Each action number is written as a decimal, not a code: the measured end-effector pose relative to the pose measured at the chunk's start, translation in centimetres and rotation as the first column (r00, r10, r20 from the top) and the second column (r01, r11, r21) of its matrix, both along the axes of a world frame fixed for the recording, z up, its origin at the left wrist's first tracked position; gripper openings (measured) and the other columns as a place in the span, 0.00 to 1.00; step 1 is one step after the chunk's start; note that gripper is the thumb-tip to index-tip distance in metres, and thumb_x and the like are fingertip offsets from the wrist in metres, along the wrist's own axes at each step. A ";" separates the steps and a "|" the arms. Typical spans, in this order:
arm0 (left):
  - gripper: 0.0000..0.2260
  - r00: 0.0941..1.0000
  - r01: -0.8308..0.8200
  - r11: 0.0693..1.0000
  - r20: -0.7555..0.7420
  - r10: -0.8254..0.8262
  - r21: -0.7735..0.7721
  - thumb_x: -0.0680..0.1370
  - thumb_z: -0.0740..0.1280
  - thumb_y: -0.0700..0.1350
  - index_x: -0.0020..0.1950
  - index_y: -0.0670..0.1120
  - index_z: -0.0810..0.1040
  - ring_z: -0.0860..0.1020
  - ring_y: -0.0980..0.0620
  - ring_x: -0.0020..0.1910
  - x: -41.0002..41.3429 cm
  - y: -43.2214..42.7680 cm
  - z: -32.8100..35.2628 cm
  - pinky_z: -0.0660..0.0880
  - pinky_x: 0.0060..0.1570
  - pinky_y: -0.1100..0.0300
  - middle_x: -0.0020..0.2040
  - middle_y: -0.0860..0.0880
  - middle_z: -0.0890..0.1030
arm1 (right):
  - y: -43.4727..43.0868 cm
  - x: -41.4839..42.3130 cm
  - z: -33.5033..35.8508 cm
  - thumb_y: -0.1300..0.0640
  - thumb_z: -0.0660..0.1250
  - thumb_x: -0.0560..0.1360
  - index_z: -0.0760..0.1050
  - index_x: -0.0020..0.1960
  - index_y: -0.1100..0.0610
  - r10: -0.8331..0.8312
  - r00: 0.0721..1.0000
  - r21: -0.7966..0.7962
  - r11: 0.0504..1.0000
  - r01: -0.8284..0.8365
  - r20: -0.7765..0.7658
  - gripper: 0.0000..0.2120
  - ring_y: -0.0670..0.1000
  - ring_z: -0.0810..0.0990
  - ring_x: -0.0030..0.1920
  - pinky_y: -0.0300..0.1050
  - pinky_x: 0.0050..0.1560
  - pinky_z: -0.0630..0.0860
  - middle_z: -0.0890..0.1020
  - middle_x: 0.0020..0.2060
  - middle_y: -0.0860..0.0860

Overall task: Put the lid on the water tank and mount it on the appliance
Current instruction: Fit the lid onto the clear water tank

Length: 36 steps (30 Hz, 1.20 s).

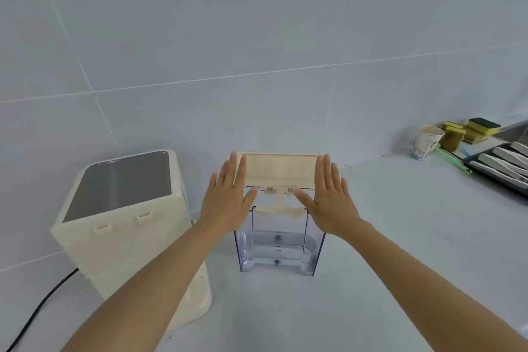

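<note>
The left hand (228,200) and right hand (328,197) are spread flat with fingers straight, pressed against the left and right ends of the cream lid (278,170), gripping nothing. The lid sits atop the clear water tank (278,248), standing on the pale counter (400,223). Just left stands the cream appliance (125,226), apart from the tank.

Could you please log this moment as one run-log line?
step: lid on tank | left hand: open, flat at lid | right hand: open, flat at lid | tank: upright on counter, unmounted | appliance: left of tank
</note>
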<state>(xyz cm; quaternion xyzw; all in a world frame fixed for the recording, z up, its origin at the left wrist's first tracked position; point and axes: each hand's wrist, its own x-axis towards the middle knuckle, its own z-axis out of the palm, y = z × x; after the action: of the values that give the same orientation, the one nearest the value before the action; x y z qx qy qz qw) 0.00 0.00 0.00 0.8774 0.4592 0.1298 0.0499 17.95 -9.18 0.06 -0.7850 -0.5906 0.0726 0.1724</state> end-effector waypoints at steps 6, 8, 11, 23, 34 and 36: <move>0.32 0.905 -0.027 0.883 0.363 0.220 -0.469 0.79 0.55 0.50 0.74 0.48 0.36 0.61 0.44 0.72 2.6 0.9 1.6 0.64 0.64 0.53 0.77 0.43 0.43 | 2.5 0.7 1.0 0.42 0.52 0.76 0.31 0.72 0.60 -0.089 0.909 0.025 0.994 0.109 -0.407 0.40 0.55 0.38 0.76 0.54 0.74 0.42 0.38 0.76 0.56; 0.32 0.851 -0.011 0.842 0.438 0.291 -0.539 0.78 0.57 0.46 0.74 0.45 0.39 0.69 0.45 0.62 3.3 1.2 2.5 0.69 0.49 0.60 0.75 0.42 0.55 | 3.0 1.1 1.6 0.43 0.53 0.76 0.31 0.72 0.61 -0.077 0.799 0.049 0.990 0.132 -0.597 0.40 0.55 0.45 0.76 0.51 0.75 0.47 0.44 0.76 0.56; 0.32 0.807 -0.021 0.788 0.455 0.377 -0.616 0.79 0.57 0.45 0.75 0.45 0.39 0.71 0.46 0.59 3.8 1.4 3.2 0.67 0.47 0.60 0.74 0.42 0.59 | 3.4 1.7 2.4 0.44 0.52 0.77 0.37 0.74 0.59 -0.126 0.623 -0.036 0.987 0.155 -0.772 0.36 0.55 0.59 0.72 0.46 0.66 0.59 0.57 0.74 0.55; 0.23 0.689 0.000 0.787 0.570 0.447 -0.617 0.77 0.60 0.43 0.71 0.45 0.59 0.67 0.51 0.53 2.2 1.4 2.9 0.62 0.51 0.59 0.67 0.45 0.69 | 2.0 1.5 3.1 0.49 0.58 0.76 0.61 0.69 0.58 -0.113 0.531 0.044 0.961 0.274 -0.840 0.24 0.50 0.67 0.56 0.43 0.56 0.62 0.70 0.58 0.49; 0.23 0.566 -0.073 0.865 0.694 0.445 -0.496 0.76 0.59 0.36 0.71 0.44 0.60 0.65 0.49 0.70 0.5 -3.3 -1.5 0.63 0.62 0.60 0.71 0.45 0.68 | -3.4 -2.9 1.7 0.57 0.58 0.76 0.56 0.70 0.60 -0.170 0.671 0.090 0.938 0.335 -0.722 0.24 0.62 0.70 0.64 0.51 0.58 0.69 0.70 0.65 0.64; 0.23 0.579 -0.082 0.868 0.686 0.441 -0.489 0.76 0.59 0.36 0.71 0.44 0.61 0.65 0.48 0.70 0.1 -3.8 -2.3 0.64 0.64 0.56 0.70 0.44 0.68 | -3.9 -3.1 0.7 0.58 0.59 0.76 0.59 0.68 0.59 -0.157 0.678 0.105 0.938 0.329 -0.718 0.23 0.63 0.74 0.57 0.51 0.47 0.70 0.74 0.60 0.61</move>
<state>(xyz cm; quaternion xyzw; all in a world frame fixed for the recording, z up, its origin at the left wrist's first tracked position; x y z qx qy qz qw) 0.13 -3.85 -2.29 0.6220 0.5349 0.4047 0.4041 14.86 -13.12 0.81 -0.7453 -0.3749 0.2728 0.4791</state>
